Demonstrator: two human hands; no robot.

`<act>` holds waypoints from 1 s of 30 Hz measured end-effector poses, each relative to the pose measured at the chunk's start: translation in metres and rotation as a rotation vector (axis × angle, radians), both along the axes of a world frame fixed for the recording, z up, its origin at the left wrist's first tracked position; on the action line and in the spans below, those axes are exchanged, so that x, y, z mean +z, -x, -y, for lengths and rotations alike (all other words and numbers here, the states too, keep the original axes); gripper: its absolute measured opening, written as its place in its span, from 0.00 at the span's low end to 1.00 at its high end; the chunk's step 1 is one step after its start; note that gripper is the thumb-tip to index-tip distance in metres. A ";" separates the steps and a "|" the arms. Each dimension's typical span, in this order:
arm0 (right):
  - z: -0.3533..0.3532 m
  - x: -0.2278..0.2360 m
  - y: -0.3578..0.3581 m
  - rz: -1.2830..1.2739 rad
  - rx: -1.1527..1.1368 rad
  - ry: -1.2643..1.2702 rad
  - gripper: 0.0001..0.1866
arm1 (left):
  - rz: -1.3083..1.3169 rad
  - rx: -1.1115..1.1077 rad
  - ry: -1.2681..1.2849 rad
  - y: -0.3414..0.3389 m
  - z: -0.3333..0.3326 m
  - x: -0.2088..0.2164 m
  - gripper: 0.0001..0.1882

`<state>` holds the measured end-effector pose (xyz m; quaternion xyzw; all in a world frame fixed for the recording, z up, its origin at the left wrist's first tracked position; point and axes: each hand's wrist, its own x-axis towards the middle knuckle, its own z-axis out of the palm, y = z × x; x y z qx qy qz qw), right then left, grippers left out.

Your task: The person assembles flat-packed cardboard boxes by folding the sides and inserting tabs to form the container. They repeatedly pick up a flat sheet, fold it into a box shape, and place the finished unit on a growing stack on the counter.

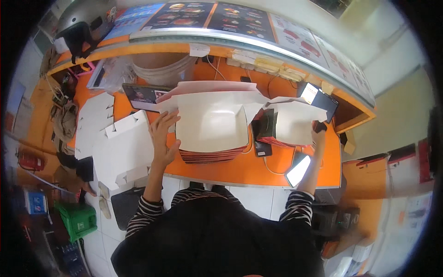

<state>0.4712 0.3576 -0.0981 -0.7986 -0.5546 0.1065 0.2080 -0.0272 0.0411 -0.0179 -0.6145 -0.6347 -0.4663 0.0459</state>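
Observation:
A nested stack of open cardboard food boxes, white inside with red and black outer sides, stands in front of me on the orange table. My left hand is at its left edge, fingers apart and holding nothing. To the right is a smaller group of similar open boxes. Beside their right edge, my right hand is closed around a small black object, too small and partly covered to name. Flat white die-cut cardboard sheets lie to the left of the big stack.
Behind the boxes stand a tablet and a white bucket. A black phone and a bright-screened phone lie near the front edge. Another lit device is at the back right. A raised counter borders the table.

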 end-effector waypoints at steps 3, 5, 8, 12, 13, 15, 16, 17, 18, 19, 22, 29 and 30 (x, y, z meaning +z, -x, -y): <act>-0.011 -0.001 -0.037 -0.851 0.302 0.420 0.27 | 0.004 -0.113 -0.051 -0.002 -0.005 0.017 0.22; 0.002 0.002 -0.015 -1.072 0.406 0.316 0.26 | 0.011 -0.170 -0.070 -0.004 -0.006 0.025 0.21; 0.017 0.008 0.004 -1.080 0.452 0.453 0.26 | 0.022 -0.258 -0.092 -0.006 -0.015 0.030 0.21; 0.015 -0.029 -0.017 -0.674 0.406 0.346 0.22 | 0.025 -0.323 -0.141 -0.011 -0.033 0.039 0.22; 0.016 -0.028 -0.025 -0.599 0.399 0.298 0.21 | 0.025 -0.327 -0.153 -0.011 -0.036 0.040 0.22; 0.019 -0.023 -0.037 -0.453 0.387 0.209 0.21 | 0.055 -0.344 -0.141 -0.013 -0.041 0.041 0.22; 0.026 -0.011 -0.017 -0.624 0.346 0.161 0.21 | 0.065 -0.319 -0.125 -0.012 -0.037 0.039 0.23; 0.045 0.020 0.021 -0.792 0.313 0.124 0.21 | 0.048 -0.266 -0.123 -0.010 -0.029 0.039 0.23; 0.065 0.049 0.037 -0.951 0.247 0.064 0.22 | 0.038 -0.247 -0.135 -0.010 -0.027 0.041 0.23; 0.075 0.061 0.031 -1.069 0.308 0.001 0.23 | 0.029 -0.244 -0.148 -0.011 -0.029 0.044 0.24; 0.102 0.079 0.025 -1.345 0.450 -0.134 0.27 | 0.023 -0.250 -0.181 -0.007 -0.034 0.049 0.25; 0.154 0.152 0.094 -1.464 0.533 -0.065 0.29 | 0.165 -0.274 -0.222 0.004 -0.037 0.046 0.26; 0.159 0.153 0.109 -1.467 0.535 -0.017 0.29 | 0.197 -0.288 -0.236 0.003 -0.038 0.044 0.26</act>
